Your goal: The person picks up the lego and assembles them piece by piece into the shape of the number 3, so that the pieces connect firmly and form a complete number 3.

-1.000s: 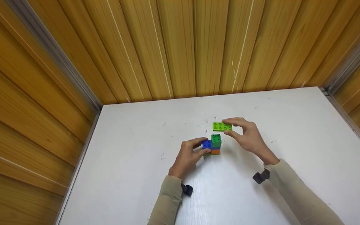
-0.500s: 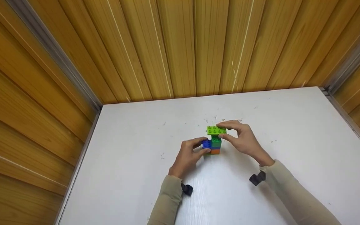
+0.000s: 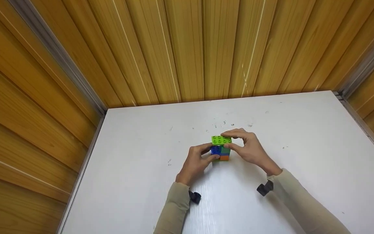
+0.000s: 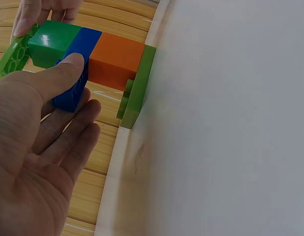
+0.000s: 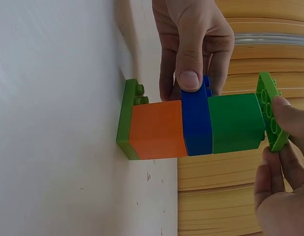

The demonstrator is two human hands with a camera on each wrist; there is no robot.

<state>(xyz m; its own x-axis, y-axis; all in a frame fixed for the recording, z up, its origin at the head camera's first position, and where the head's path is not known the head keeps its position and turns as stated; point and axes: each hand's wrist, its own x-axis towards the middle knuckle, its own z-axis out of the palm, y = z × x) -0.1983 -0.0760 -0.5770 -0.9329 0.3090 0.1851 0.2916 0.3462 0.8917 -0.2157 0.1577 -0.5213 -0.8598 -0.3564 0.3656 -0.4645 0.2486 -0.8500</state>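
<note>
A small stack of toy building bricks stands on the table. Its base is a flat olive-green plate (image 5: pixel 126 120), then an orange brick (image 5: pixel 157 130), a flat blue plate (image 5: pixel 197 123) and a green brick (image 5: pixel 236 123). My left hand (image 3: pixel 195 162) pinches the overhanging end of the blue plate between thumb and fingers. Over the green brick, my right hand (image 3: pixel 250 148) holds a flat lime-green plate (image 3: pixel 218 140) by one end. In the right wrist view the lime plate is tilted, its hollow underside at the green brick's studs; whether it is seated, I cannot tell.
The white table (image 3: pixel 135 146) carries small dark scuff marks behind the stack. Wood-patterned panels (image 3: pixel 187 48) rise at the back and both sides. A black wrist camera (image 3: pixel 265 188) hangs from the right sleeve, another camera (image 3: pixel 194 197) from the left.
My right hand has brought the lime-green plate left and toward me, from behind the stack to over its top. The left hand has kept its grip on the blue plate.
</note>
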